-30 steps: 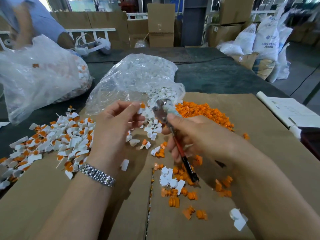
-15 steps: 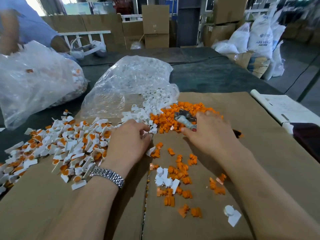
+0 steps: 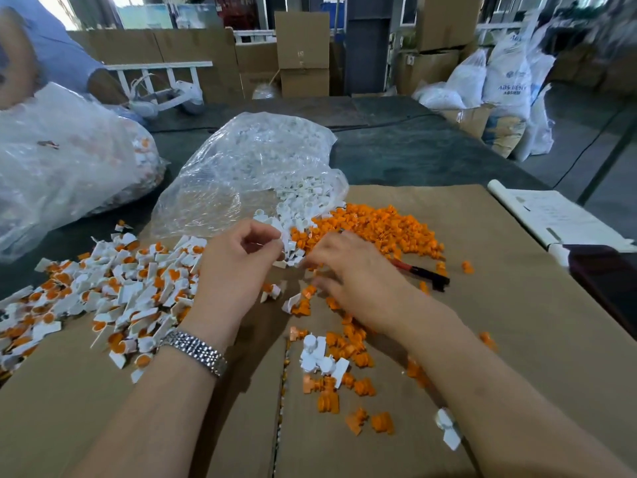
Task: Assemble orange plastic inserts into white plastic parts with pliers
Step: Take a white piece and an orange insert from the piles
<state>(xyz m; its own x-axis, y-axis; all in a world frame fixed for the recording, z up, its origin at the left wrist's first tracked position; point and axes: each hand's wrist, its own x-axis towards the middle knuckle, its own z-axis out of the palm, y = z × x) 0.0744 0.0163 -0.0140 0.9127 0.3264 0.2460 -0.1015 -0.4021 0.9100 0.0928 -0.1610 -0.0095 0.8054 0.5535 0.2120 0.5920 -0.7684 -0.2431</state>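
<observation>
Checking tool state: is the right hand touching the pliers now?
Cannot tell. In the head view the right hand covers the pliers' head end; only the handles stick out past it, so contact is hidden.

Factory floor or warehouse packing area, set up for manual piecework. Stacked cardboard cartons (image 3: 302, 53) along the far wall; bulging white resin sacks (image 3: 509, 84), one printed "ABS", heaped past the worktable's far right corner. Long dark worktable (image 3: 431, 150) covered at the near edge with flattened cardboard sheets (image 3: 517, 305). Loose orange inserts (image 3: 379, 225) and white parts (image 3: 303, 201) in bulk piles at the cardboard's far edge, finished pieces (image 3: 113, 291) heaped at its left edge. Clear plastic bags (image 3: 248, 167) of stock behind. Second worker's sleeve (image 3: 58, 53) at the far left corner.
</observation>
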